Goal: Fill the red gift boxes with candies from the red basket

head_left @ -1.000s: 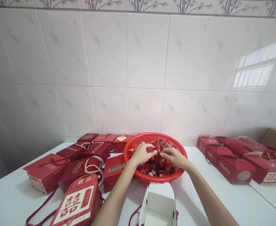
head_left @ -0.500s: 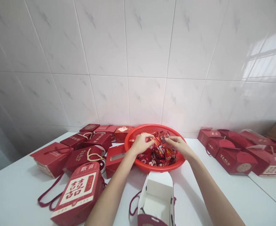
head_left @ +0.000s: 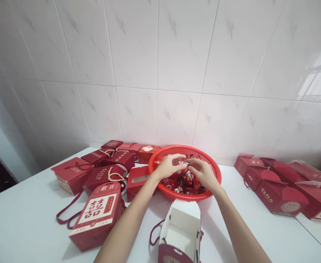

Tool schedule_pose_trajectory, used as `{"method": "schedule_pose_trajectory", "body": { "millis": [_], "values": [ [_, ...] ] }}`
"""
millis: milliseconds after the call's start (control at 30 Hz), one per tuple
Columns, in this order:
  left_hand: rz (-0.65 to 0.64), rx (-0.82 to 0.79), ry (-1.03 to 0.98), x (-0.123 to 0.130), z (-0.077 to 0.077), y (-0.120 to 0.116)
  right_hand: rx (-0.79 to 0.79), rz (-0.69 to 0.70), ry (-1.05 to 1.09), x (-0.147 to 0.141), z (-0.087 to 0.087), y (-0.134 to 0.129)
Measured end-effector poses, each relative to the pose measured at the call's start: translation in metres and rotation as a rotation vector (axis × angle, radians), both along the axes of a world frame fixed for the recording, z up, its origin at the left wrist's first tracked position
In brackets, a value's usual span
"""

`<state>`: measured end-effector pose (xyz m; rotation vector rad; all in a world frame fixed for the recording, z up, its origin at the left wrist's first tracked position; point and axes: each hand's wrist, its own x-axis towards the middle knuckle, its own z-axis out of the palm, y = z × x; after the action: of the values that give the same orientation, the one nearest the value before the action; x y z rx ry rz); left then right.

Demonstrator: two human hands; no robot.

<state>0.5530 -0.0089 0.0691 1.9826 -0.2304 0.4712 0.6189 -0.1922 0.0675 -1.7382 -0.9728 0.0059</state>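
Observation:
A red plastic basket holds many shiny red wrapped candies. Over its middle, my left hand curls its fingers on a small wrapped candy. Close beside it, my right hand pinches at the candies there, its fingertips nearly meeting the left ones; the hands partly hide what they grip. In front of the basket, between my forearms, stands an open gift box with a white inside, a dark red outside and cord handles. No candy shows in the visible part of it.
To the left are several closed red gift boxes, some with cord loops. More red boxes stand together on the right. Everything rests on a white table against a tiled wall.
My hands have drawn closer together over the basket, the right one moving inward to the left one. The view has turned slightly to the left. The open box stays in place.

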Motion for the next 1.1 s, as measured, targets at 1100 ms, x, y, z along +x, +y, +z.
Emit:
{"method": "schedule_pose_trajectory", "body": {
  "millis": [1100],
  "values": [
    [-0.129,1.086,0.784,0.034,-0.005,-0.036,0.37,-0.227,0.55,-0.021,0.018,-0.007]
  ]
}}
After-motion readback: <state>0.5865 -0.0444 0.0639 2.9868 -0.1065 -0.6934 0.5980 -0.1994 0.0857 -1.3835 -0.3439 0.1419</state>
